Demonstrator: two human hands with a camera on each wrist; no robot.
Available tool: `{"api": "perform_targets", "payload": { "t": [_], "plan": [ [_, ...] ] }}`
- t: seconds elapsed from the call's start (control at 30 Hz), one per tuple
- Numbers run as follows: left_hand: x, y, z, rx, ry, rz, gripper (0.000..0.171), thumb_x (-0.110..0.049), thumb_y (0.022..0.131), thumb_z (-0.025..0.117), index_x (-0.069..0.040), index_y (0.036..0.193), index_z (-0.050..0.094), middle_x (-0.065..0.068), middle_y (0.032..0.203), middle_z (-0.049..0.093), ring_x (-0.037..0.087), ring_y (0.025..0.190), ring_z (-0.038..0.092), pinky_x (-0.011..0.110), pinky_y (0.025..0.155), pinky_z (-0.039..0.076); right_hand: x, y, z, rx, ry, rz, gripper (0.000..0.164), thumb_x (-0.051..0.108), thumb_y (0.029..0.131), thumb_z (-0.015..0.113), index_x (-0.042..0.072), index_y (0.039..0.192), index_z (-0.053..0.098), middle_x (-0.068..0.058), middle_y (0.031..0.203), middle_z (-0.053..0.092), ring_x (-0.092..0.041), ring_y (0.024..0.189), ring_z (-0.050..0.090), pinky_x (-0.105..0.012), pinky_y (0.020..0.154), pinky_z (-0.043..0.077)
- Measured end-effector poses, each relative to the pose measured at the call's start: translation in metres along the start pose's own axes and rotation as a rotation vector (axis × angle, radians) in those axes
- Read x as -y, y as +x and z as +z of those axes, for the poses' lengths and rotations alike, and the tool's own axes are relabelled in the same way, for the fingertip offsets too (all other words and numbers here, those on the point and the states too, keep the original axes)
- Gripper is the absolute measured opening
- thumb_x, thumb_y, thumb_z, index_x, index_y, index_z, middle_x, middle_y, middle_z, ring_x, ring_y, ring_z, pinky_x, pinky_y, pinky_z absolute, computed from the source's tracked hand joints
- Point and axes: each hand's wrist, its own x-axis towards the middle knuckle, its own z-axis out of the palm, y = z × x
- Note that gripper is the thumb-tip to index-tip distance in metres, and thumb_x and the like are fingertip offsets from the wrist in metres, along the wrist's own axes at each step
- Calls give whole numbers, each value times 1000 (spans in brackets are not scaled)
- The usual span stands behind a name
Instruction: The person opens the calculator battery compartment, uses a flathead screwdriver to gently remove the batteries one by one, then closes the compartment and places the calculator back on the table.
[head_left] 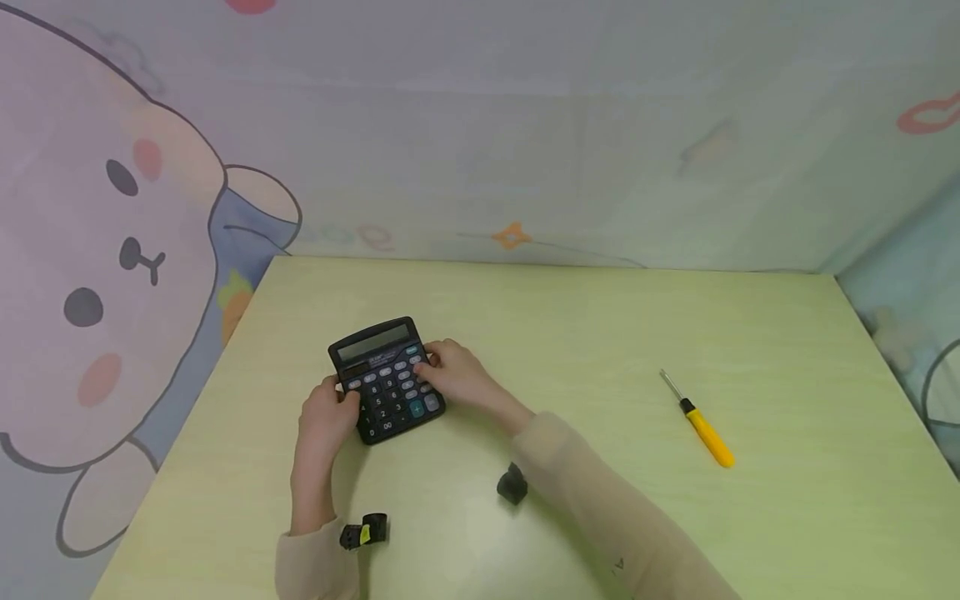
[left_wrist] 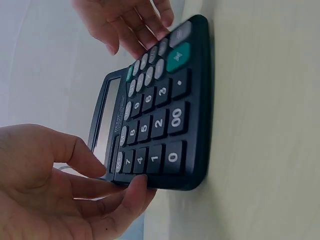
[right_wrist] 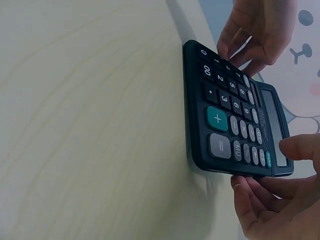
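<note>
A black desk calculator (head_left: 386, 421) lies between both hands, turned slightly, with its display at the far end. My left hand (head_left: 324, 417) holds its left edge, thumb near the number keys; the left wrist view shows the fingers of that hand (left_wrist: 65, 185) against the side by the 7, 4 and 1 keys. On the opposite edge, my right hand (head_left: 459, 372) grips the calculator with the thumb over the front. In the right wrist view the right hand's (right_wrist: 285, 200) thumb is near the display and its fingers are at the side. The calculator's underside is hidden.
A screwdriver (head_left: 707, 433) with a yellow handle lies on the right part of the pale wooden table (head_left: 600, 333). Small black devices sit by the left cuff (head_left: 315, 562) and the right sleeve (head_left: 592, 500). A printed cloth (head_left: 450, 125) hangs behind the table.
</note>
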Motion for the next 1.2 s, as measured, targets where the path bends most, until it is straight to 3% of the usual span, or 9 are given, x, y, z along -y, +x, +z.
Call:
{"api": "perform_targets", "payload": {
  "t": [0.17, 0.4, 0.67, 0.8, 1.2],
  "plan": [
    [-3, -3, 0, -14, -24, 24, 56, -14, 94, 40, 13, 142, 32, 30, 118, 52, 39, 103, 52, 50, 84, 44, 0, -4, -6, -16, -3, -15, 42, 21, 96, 54, -1, 131, 55, -14, 104, 63, -20, 91, 57, -29, 80, 50],
    [-7, -12, -6, -25, -72, 20, 58, -12, 93, 38, 8, 146, 28, 29, 127, 49, 41, 117, 49, 56, 99, 40, 7, -12, -12, -28, 4, -39, 45, 25, 97, 53, 1, 135, 52, -15, 112, 67, -25, 104, 64, -39, 90, 52],
    [-13, -21, -9, -42, -200, 2, 60, -10, 93, 37, 2, 150, 23, 27, 140, 44, 41, 130, 43, 56, 109, 35, 15, -22, -18, -48, 59, -28, 58, 48, 101, 36, 6, 139, 49, -13, 134, 60, -28, 124, 56, -43, 104, 45],
    [-14, -27, -10, -50, -263, -2, 62, -10, 93, 37, -2, 152, 20, 25, 145, 41, 40, 137, 39, 54, 112, 32, 17, -24, -17, -65, 88, -25, 61, 52, 101, 32, 8, 138, 51, -12, 135, 59, -29, 130, 52, -43, 109, 41],
    [-15, -34, -5, -18, -471, 13, 62, -8, 94, 44, -3, 151, 21, 22, 155, 30, 34, 145, 29, 45, 117, 29, 12, -26, -17, -142, 132, -81, 54, 50, 100, 37, 7, 124, 60, -12, 111, 69, -25, 99, 63, -42, 89, 51]
  ]
}}
